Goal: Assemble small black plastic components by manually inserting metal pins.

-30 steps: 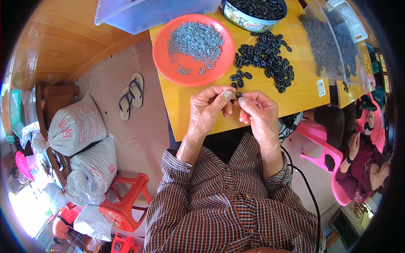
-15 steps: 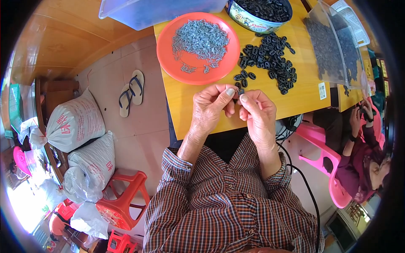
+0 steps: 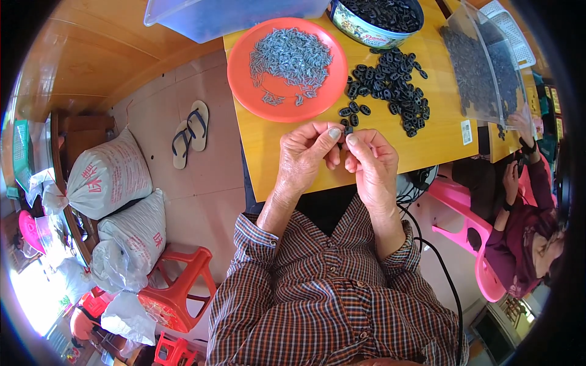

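Above the near edge of the yellow table (image 3: 427,146), both my hands meet fingertip to fingertip around a small black plastic piece (image 3: 348,130). My left hand (image 3: 305,155) pinches it between thumb and curled fingers. From the other side, my right hand (image 3: 375,163) is closed on it too, its thumb close to the piece. Fingers cover most of it. Just beyond them lie a few loose black oval two-hole pieces (image 3: 354,108), with a larger pile (image 3: 390,82) behind. An orange-red plate (image 3: 244,94) to the left carries a heap of tiny grey metal pieces (image 3: 290,58).
A round tin (image 3: 372,39) full of black pieces and a blue-tinted clear bin (image 3: 195,18) stand at the back. A clear box (image 3: 473,73) of dark pieces is at the right. Beyond it sits another person (image 3: 525,238). A cable (image 3: 436,250) hangs beside my right arm.
My hands stay nearly in place, with the black piece turned slightly between my fingertips. At the right, the other person's hand has reached up toward the clear box.
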Demonstrator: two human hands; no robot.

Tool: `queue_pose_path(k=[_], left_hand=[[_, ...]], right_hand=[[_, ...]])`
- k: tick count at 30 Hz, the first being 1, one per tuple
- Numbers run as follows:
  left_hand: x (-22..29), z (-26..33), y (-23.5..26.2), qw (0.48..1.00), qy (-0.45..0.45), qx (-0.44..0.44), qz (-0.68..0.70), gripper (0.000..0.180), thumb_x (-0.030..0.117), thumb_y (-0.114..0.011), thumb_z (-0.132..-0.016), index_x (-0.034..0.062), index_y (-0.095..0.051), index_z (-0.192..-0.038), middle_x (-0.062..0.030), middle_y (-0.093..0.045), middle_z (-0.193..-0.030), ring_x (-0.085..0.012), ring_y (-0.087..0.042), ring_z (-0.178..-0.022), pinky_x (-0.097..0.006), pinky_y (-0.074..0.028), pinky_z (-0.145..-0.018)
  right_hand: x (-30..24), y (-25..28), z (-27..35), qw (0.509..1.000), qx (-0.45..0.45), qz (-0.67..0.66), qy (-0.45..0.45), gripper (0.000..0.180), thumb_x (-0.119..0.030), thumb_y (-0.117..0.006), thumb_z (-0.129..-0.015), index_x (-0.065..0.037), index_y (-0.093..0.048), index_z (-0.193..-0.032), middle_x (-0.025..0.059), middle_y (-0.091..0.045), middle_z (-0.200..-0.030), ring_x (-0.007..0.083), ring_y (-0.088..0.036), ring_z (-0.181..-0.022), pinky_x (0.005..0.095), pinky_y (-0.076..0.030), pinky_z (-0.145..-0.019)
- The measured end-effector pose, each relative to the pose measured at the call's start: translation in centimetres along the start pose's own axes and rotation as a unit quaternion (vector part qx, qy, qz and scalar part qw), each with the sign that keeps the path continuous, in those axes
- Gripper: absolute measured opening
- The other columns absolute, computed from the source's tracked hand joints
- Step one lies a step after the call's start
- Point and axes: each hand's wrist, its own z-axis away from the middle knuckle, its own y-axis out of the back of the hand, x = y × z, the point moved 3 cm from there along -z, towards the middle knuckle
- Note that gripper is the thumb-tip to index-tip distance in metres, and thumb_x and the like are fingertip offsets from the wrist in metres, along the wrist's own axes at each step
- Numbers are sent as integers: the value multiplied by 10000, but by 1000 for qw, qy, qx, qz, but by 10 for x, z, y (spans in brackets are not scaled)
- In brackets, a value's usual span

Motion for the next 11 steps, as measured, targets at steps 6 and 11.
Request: queue_pose_path(k=[6,11], left_hand=[[1,0,-1,1000,-6,5,-8,160,110,-608,-916,-31,-656,-973,-38,-622,-700,-82,-563,-541,-212,-474,-489],[0,0,0,999,-9,4,-32,152,106,-610,-914,-26,-661,-972,-36,-619,-682,-79,-563,-538,-209,-476,-492]], right_hand=[[-2,-2,1,1000,10,17,12,110,-131,-656,-873,-36,-601,-863,-4,-587,-752,33,-478,-573,175,-363,-530],[-1,-1,2,998,16,53,33,115,-133,-663,-868,-36,-601,-863,-4,-582,-747,43,-484,-577,180,-370,-535]])
